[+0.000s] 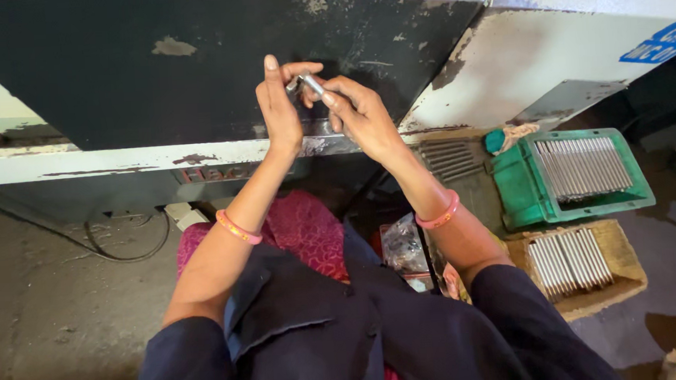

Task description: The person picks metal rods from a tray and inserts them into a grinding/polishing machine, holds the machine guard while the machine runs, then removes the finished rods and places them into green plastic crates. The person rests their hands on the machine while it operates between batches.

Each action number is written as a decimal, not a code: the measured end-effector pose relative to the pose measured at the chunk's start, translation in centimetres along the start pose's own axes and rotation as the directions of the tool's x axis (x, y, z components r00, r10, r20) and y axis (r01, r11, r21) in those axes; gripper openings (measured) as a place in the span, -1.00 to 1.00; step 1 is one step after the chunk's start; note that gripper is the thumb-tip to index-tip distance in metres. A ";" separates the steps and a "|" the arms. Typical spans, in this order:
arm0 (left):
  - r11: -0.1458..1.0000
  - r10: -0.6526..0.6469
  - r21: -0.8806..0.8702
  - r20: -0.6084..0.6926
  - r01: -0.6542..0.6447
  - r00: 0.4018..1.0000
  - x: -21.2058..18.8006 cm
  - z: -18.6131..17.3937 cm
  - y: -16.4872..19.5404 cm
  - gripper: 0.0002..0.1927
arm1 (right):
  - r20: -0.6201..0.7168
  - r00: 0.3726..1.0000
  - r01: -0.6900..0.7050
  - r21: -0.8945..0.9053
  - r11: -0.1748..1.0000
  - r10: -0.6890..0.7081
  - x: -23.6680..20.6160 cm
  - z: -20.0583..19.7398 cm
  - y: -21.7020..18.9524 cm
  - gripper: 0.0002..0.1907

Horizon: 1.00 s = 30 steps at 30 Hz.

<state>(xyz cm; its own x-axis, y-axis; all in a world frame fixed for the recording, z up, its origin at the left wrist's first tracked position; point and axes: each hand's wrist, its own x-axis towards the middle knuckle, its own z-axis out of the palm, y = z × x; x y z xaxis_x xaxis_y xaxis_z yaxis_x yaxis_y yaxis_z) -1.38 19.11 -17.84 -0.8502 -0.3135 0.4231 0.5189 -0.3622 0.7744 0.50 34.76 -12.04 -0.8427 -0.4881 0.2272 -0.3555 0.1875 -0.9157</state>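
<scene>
My left hand (279,100) and my right hand (361,112) are raised together in front of a large dark machine panel (155,76). Between their fingertips they hold a short shiny metal rod (311,83), tilted, with a small metal piece on its upper left end. The fingers of both hands close around it. Each wrist wears a pink bangle. Dark sleeves and a dark apron over red cloth fill the lower part of the view.
A green plastic tray (519,188) filled with a row of metal rods sits on the floor at the right. In front of it a brown box (627,256) holds more rods. A black cable (125,251) lies on the concrete floor at left.
</scene>
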 end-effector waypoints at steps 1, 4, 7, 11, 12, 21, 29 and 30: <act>0.999 0.035 0.018 -0.006 -0.035 0.999 -0.1 0.1 0.3 -0.18 | 0.007 1.000 -0.010 0.014 1.000 0.010 0.1 0.2 -0.3 -0.75; 0.995 0.089 0.050 0.002 -0.089 0.996 -0.3 0.2 1.1 -0.21 | 0.011 0.999 0.038 0.014 0.999 -0.038 0.5 0.9 -1.0 -0.75; 0.990 0.137 0.045 -0.005 -0.137 0.991 -0.4 0.4 1.8 -0.22 | -0.009 0.996 0.084 0.022 0.996 -0.084 0.6 1.8 -1.2 -0.77; 0.984 0.171 0.055 -0.026 -0.169 0.985 -0.3 1.0 2.4 -0.23 | -0.012 0.997 0.073 0.042 0.996 -0.073 0.7 1.7 -0.9 -0.79; 0.986 0.159 0.048 -0.036 -0.158 0.987 -0.2 1.1 2.5 -0.24 | 0.005 0.998 0.068 0.063 0.996 -0.068 0.7 1.4 -0.7 -0.80; 0.989 0.126 0.076 -0.024 -0.123 0.992 0.2 2.0 -1.8 -0.30 | 0.042 0.996 0.074 0.046 0.996 -0.076 1.2 -1.0 5.5 -0.74; 0.977 -0.029 0.211 0.243 -0.024 0.970 -3.2 6.8 -9.2 -0.24 | -0.079 0.965 -0.210 0.335 0.918 0.250 -7.5 -6.1 9.0 -0.68; 0.977 -0.135 0.195 0.247 0.087 0.960 -4.0 7.9 -10.4 -0.25 | 0.015 0.927 -0.324 0.530 0.783 0.374 -8.8 -7.1 8.7 -0.66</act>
<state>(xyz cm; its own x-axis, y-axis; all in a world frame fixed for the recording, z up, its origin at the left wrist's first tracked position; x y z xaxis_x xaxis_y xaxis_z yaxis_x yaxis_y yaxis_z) -4.11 31.10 -23.89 -0.9077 -0.0349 0.4181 0.4157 -0.2095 0.8850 1.96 46.73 -19.71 -0.9083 -0.3955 -0.1364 0.2091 -0.1468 -0.9668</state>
